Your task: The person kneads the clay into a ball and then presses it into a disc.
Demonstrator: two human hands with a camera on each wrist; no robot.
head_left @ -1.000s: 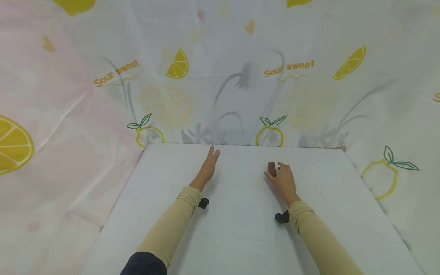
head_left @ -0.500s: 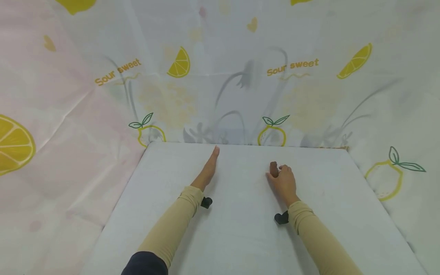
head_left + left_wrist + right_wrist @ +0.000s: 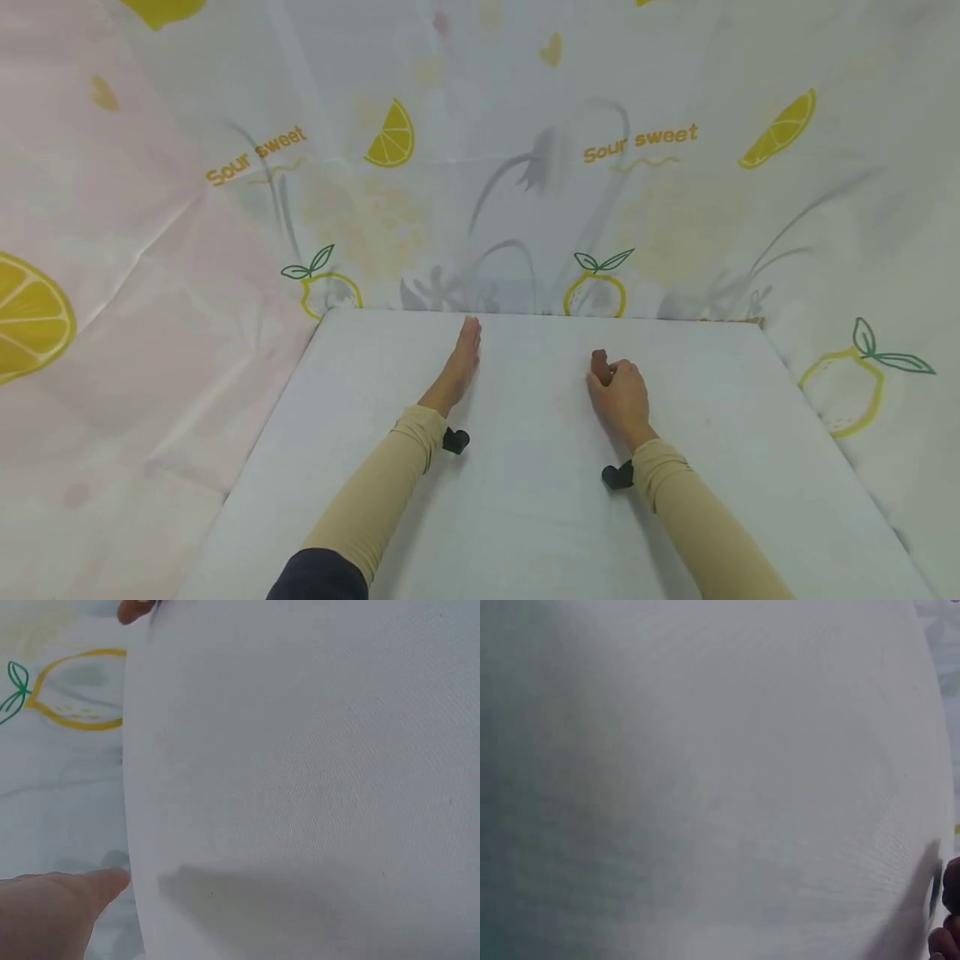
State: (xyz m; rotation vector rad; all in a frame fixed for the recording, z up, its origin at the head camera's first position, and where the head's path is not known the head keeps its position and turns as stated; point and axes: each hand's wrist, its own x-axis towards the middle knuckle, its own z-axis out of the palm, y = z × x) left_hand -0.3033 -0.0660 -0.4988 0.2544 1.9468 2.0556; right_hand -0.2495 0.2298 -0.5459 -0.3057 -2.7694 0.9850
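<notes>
In the head view my left hand point(image 3: 459, 362) stretches over the far middle part of the white tabletop point(image 3: 525, 467), fingers straight and together, holding nothing. Part of that hand point(image 3: 52, 911) shows at the lower left of the left wrist view. To the right, my right hand point(image 3: 622, 398) pinches a small brown, lumpy, elongated object point(image 3: 600, 365) between thumb and curled fingers. Its upper end sticks out beyond the fingers, while the lower end is hidden. At the right wrist view's lower right edge, only fingertips point(image 3: 943, 943) and a dark brown piece of the object point(image 3: 952, 886) show.
A lemon-printed cloth point(image 3: 450, 183) hangs behind the table's far edge and along both sides. Each wrist bears a small black piece, one on the left wrist point(image 3: 455, 440) and one on the right wrist point(image 3: 618, 476).
My right hand's fingers have closed in from loosely curved to a pinch on the brown object. The left hand's spread fingers have come together, with the hand staying nearly in place.
</notes>
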